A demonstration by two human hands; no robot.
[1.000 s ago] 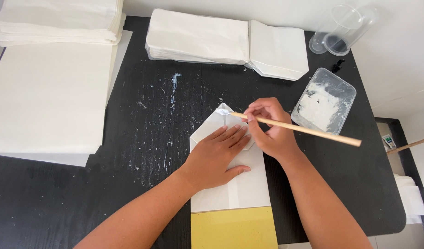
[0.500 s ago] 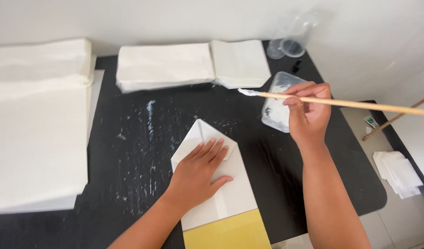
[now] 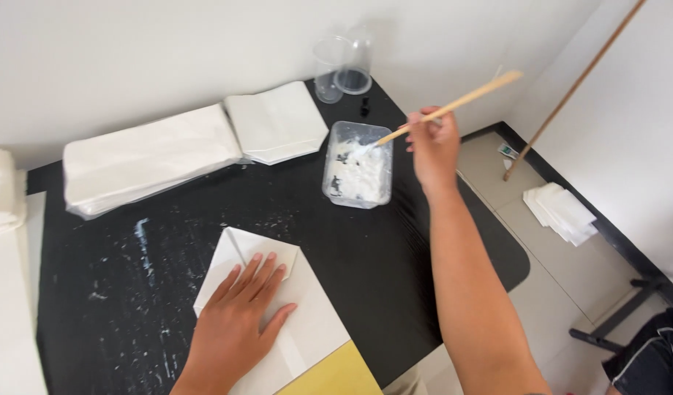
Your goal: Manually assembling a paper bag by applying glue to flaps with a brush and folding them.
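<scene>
My left hand [image 3: 238, 322] lies flat, fingers spread, on a folded white paper bag [image 3: 307, 322] with a yellow lower part, on the black table [image 3: 168, 219]. My right hand [image 3: 433, 146] grips a thin wooden brush [image 3: 453, 102] and holds it slanted, its tip dipped in the white paste of a clear plastic tub [image 3: 357, 175] to the upper right of the bag.
Stacks of white paper bags [image 3: 146, 157] lie along the table's back edge, more white sheets [image 3: 7, 292] at the left. Clear cups [image 3: 340, 66] stand by the wall. Right of the table, a wooden stick [image 3: 570, 88] leans on the wall above folded papers [image 3: 563, 212] on the floor.
My right hand has carried the brush from the bag's folded top over to the tub and dipped its tip in the paste. My left hand stays pressed on the bag.
</scene>
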